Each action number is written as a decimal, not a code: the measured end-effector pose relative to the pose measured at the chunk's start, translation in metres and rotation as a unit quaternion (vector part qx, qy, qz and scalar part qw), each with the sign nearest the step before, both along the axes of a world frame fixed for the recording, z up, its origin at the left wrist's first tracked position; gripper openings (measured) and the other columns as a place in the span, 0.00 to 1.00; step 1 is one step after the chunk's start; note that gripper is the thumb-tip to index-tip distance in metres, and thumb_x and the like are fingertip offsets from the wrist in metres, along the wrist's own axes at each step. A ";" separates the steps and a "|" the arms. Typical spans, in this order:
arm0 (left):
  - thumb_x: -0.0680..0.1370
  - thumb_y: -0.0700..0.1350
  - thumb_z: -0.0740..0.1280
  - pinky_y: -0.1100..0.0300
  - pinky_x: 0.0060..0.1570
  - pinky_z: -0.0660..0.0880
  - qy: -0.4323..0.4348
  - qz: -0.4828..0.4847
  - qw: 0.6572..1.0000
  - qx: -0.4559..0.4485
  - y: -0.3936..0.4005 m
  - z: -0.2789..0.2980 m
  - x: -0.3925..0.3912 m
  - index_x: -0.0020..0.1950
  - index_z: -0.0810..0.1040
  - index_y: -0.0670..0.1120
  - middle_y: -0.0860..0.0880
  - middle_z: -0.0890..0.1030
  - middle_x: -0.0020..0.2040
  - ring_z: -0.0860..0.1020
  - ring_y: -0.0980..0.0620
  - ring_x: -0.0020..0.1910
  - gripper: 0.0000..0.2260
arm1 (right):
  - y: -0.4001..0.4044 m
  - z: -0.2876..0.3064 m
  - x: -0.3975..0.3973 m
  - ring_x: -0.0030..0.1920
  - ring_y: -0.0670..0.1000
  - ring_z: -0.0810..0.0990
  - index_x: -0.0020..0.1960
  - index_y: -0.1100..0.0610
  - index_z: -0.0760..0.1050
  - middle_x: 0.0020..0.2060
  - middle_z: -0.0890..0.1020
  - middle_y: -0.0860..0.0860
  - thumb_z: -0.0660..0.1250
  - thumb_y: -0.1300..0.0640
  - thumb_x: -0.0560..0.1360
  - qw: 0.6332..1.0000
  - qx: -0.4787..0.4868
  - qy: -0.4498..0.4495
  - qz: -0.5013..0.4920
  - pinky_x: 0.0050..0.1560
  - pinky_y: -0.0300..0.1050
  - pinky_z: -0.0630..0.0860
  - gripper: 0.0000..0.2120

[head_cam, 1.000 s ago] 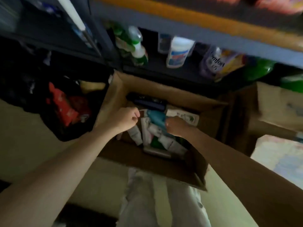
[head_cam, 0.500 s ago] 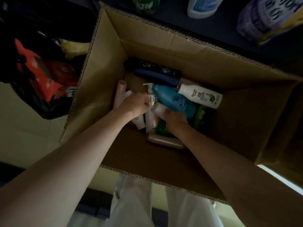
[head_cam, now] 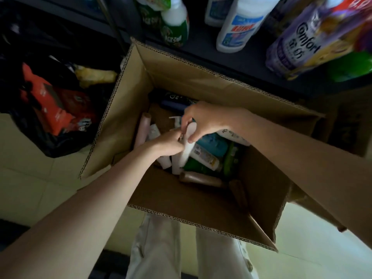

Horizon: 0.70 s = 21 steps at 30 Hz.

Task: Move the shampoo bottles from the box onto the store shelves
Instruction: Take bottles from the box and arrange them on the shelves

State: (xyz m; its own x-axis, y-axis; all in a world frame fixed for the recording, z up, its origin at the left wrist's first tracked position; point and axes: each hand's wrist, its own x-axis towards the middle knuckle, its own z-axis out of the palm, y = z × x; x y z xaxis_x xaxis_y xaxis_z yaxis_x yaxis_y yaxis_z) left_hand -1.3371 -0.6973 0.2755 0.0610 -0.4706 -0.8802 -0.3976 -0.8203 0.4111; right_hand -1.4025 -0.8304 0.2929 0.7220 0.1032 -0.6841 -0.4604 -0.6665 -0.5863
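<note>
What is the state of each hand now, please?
Left hand: curled on the pale bottle, lower part.
Right hand: pinching the same bottle's top.

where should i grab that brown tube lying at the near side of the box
Around its middle, coming straight down from above. The brown tube lies flat along the near wall of the cardboard box, its long side exposed on top, with the wall blocking a sideways approach.

dark shelf (head_cam: 237, 59), detergent bottles (head_cam: 237, 27) standing

"Comfort" reads in white letters on the purple refill pouch (head_cam: 308, 37) on the dark shelf (head_cam: 241, 63); other labels are too blurred to read.
</note>
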 end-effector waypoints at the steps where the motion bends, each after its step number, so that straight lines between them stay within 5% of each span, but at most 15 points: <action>1: 0.79 0.40 0.59 0.73 0.42 0.68 -0.019 0.003 1.000 0.009 0.001 0.003 0.003 0.76 0.53 0.52 0.53 0.60 0.69 0.65 0.52 0.64 0.28 | -0.002 0.005 0.004 0.49 0.47 0.76 0.50 0.52 0.80 0.47 0.77 0.46 0.74 0.55 0.68 1.000 0.011 -0.014 -0.008 0.46 0.38 0.72 0.11; 4: 0.72 0.48 0.67 0.51 0.51 0.75 -0.064 0.015 0.997 0.033 0.011 0.009 0.024 0.73 0.55 0.63 0.49 0.45 0.76 0.55 0.42 0.73 0.33 | -0.011 0.015 0.001 0.52 0.44 0.73 0.52 0.52 0.80 0.50 0.75 0.45 0.74 0.60 0.69 0.994 0.084 -0.018 -0.061 0.55 0.40 0.71 0.13; 6: 0.66 0.55 0.70 0.37 0.50 0.74 0.010 0.023 0.998 0.053 0.015 0.011 0.033 0.69 0.59 0.67 0.48 0.59 0.74 0.64 0.42 0.69 0.35 | -0.016 0.015 -0.008 0.51 0.36 0.74 0.52 0.52 0.80 0.54 0.76 0.43 0.72 0.65 0.69 0.982 0.149 0.011 -0.112 0.61 0.42 0.69 0.14; 8: 0.68 0.54 0.71 0.37 0.51 0.73 0.090 0.053 0.993 0.059 0.015 0.020 0.032 0.67 0.64 0.62 0.53 0.73 0.62 0.72 0.50 0.60 0.29 | -0.020 0.011 -0.018 0.48 0.30 0.74 0.53 0.51 0.79 0.57 0.76 0.41 0.70 0.68 0.70 0.970 0.181 0.037 -0.160 0.62 0.43 0.68 0.16; 10: 0.73 0.47 0.71 0.42 0.54 0.72 0.118 0.116 0.985 0.042 0.015 0.015 0.029 0.62 0.68 0.53 0.55 0.75 0.54 0.74 0.57 0.52 0.20 | -0.016 0.003 -0.022 0.51 0.35 0.75 0.54 0.50 0.77 0.58 0.76 0.43 0.67 0.71 0.70 0.938 0.233 0.025 -0.254 0.62 0.44 0.70 0.20; 13: 0.65 0.49 0.76 0.41 0.54 0.73 0.058 0.251 0.966 0.012 0.019 0.000 0.031 0.70 0.62 0.46 0.45 0.71 0.65 0.76 0.50 0.56 0.39 | 0.001 -0.025 -0.023 0.54 0.49 0.79 0.64 0.56 0.70 0.58 0.76 0.52 0.66 0.74 0.71 0.851 0.259 0.005 -0.457 0.57 0.43 0.77 0.25; 14: 0.66 0.48 0.76 0.42 0.52 0.74 0.044 0.285 0.958 0.005 0.020 -0.004 0.034 0.70 0.62 0.45 0.44 0.74 0.62 0.77 0.48 0.54 0.37 | 0.007 -0.041 -0.025 0.55 0.52 0.79 0.67 0.57 0.68 0.60 0.76 0.54 0.67 0.73 0.71 0.871 0.197 0.016 -0.449 0.57 0.44 0.78 0.27; 17: 0.71 0.43 0.71 0.51 0.39 0.76 0.019 0.282 0.959 -0.013 0.022 -0.014 0.049 0.62 0.72 0.45 0.44 0.80 0.52 0.79 0.46 0.47 0.20 | 0.031 -0.101 -0.040 0.66 0.56 0.71 0.71 0.53 0.65 0.68 0.71 0.53 0.62 0.63 0.76 0.977 -0.004 0.091 -0.192 0.63 0.45 0.69 0.24; 21: 0.70 0.40 0.72 0.55 0.50 0.73 -0.006 0.206 0.978 -0.015 0.020 -0.022 0.059 0.60 0.74 0.46 0.47 0.79 0.54 0.77 0.48 0.55 0.19 | 0.077 -0.140 -0.039 0.70 0.58 0.66 0.73 0.54 0.61 0.73 0.62 0.56 0.54 0.53 0.81 0.990 -0.089 0.101 -0.041 0.66 0.48 0.64 0.22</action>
State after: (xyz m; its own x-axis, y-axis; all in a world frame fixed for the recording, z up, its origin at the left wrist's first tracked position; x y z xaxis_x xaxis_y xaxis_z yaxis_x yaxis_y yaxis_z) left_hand -1.2784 -0.6777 0.2537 0.2618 -0.4299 -0.8641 -0.0398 -0.8994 0.4354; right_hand -1.4418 -0.7537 0.1524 0.5692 -0.0846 -0.8178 -0.6132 -0.7062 -0.3538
